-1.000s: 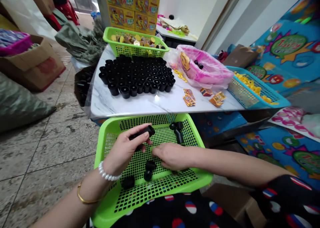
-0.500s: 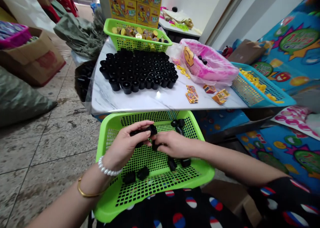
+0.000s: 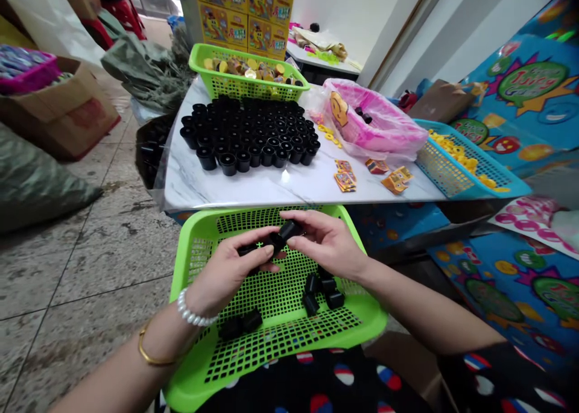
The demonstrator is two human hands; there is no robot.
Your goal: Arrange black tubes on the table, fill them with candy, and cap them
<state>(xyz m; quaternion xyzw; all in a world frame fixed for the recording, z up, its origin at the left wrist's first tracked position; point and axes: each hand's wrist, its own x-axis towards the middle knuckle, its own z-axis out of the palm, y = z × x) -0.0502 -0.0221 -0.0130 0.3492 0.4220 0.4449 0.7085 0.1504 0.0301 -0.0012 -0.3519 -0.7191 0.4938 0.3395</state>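
A green mesh basket (image 3: pixel 199 365) rests on my lap, with several loose black plastic cups (image 3: pixel 322 290) lying in it. My left hand (image 3: pixel 226 271) is closed round a short stack of black cups (image 3: pixel 257 248) held on its side above the basket. My right hand (image 3: pixel 328 241) pinches one black cup (image 3: pixel 289 229) at the right end of that stack, touching it. Two more black cups (image 3: pixel 240 324) lie near the basket's front left.
A white marble table (image 3: pixel 253 187) ahead bears a block of upright black cups (image 3: pixel 248 135), a green basket of small items (image 3: pixel 246 75), a pink bag (image 3: pixel 375 123), card packets (image 3: pixel 344 176) and a blue basket of yellow pieces (image 3: pixel 465 160). Cardboard boxes and sacks stand on the floor to the left.
My right hand has risen from the basket floor with a black cup and brought it to the end of the stack in my left hand. The loose cups in the basket have shifted.
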